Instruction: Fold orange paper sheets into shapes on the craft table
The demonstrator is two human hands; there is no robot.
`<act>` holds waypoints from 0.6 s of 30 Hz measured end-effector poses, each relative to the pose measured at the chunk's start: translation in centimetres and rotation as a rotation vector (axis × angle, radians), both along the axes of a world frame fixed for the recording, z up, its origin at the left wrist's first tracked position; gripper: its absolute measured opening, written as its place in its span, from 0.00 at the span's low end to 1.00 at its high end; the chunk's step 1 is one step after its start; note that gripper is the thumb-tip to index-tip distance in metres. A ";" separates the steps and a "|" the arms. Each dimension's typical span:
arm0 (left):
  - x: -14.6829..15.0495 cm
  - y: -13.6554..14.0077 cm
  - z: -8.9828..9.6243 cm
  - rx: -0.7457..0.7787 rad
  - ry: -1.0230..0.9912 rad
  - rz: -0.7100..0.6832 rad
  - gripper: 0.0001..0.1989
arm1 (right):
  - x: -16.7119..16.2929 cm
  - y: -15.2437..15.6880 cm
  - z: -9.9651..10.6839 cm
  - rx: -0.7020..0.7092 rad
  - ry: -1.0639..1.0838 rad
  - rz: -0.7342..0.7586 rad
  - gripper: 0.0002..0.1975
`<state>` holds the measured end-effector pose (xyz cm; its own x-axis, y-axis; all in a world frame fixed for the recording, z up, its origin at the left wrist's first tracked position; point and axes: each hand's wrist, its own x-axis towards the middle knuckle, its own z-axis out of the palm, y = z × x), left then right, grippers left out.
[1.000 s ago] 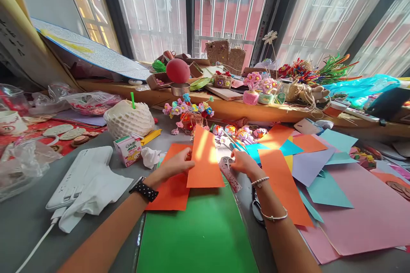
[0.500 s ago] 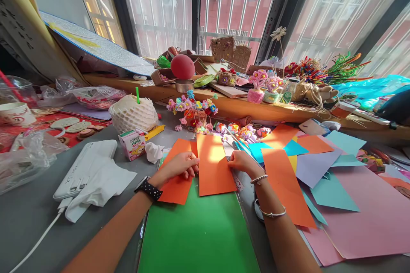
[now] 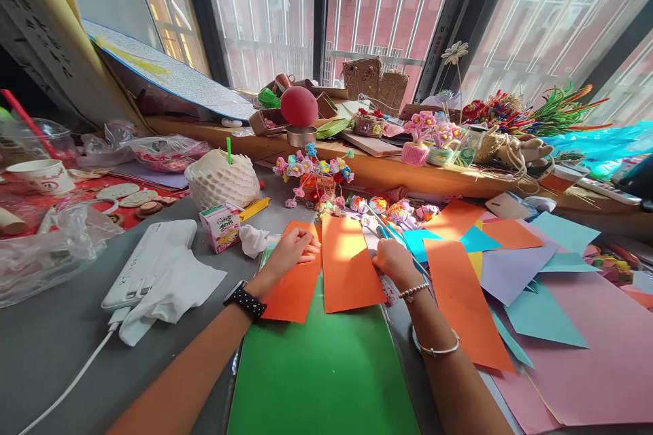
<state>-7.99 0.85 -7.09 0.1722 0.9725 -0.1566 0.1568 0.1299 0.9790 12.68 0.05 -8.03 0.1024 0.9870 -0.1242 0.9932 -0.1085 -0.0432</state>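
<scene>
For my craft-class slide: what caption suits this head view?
Left hand and right hand flank an orange paper strip above a green sheet.

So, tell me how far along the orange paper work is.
Done: two orange sheets lie on the green mat. In hand: the left hand presses the left sheet; the right hand holds the edge of the right sheet. Left: neither sheet shows a fold or cut.

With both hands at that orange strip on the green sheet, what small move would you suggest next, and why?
Probably press the orange strip flat with the left hand, which rests on the other orange sheet beside it. Only the right hand touches the strip's edge, and it lies askew across the green sheet.
</scene>
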 end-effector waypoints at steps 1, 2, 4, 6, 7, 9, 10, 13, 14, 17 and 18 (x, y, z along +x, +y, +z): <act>0.0 -0.1 0.2 -0.011 -0.022 0.001 0.12 | 0.1 0.0 0.0 -0.004 -0.002 0.008 0.14; 0.0 -0.2 0.4 -0.009 -0.036 -0.007 0.13 | 0.2 0.0 0.1 -0.009 -0.002 0.014 0.13; 0.1 -0.3 0.8 0.068 -0.009 -0.051 0.14 | 0.5 -0.1 0.3 -0.016 -0.002 0.022 0.13; 0.0 -0.5 1.4 0.243 0.092 -0.127 0.14 | 0.8 -0.1 0.4 -0.021 -0.002 0.021 0.12; -0.1 -0.6 1.8 0.344 0.164 -0.164 0.14 | 0.9 -0.1 0.4 -0.024 -0.002 0.019 0.12; -0.9 -0.6 2.7 0.510 0.352 -0.179 0.14 | 1.1 -0.1 0.4 -0.030 0.000 0.015 0.13; -1.5 -0.6 3.1 0.544 0.467 -0.140 0.14 | 1.1 0.0 0.4 -0.033 0.001 0.014 0.13; -4.1 -0.5 3.9 0.526 0.918 0.112 0.11 | 1.1 0.0 0.4 -0.035 0.008 0.014 0.13; -5.0 -0.5 3.9 0.509 1.031 0.103 0.11 | 1.1 0.0 0.3 -0.034 0.010 0.013 0.13; -6.9 -0.2 2.7 0.593 1.192 -0.020 0.12 | 1.0 -0.1 0.4 -0.024 0.019 0.006 0.12; -7.2 -0.1 2.2 0.639 1.221 -0.038 0.12 | 1.0 -0.2 0.5 -0.019 0.023 0.001 0.12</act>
<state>-15.22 0.71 -4.93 0.2778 0.9297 0.2417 0.9448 -0.3099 0.1061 13.69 -0.18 -7.58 0.0979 0.9845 -0.1454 0.9921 -0.1080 -0.0635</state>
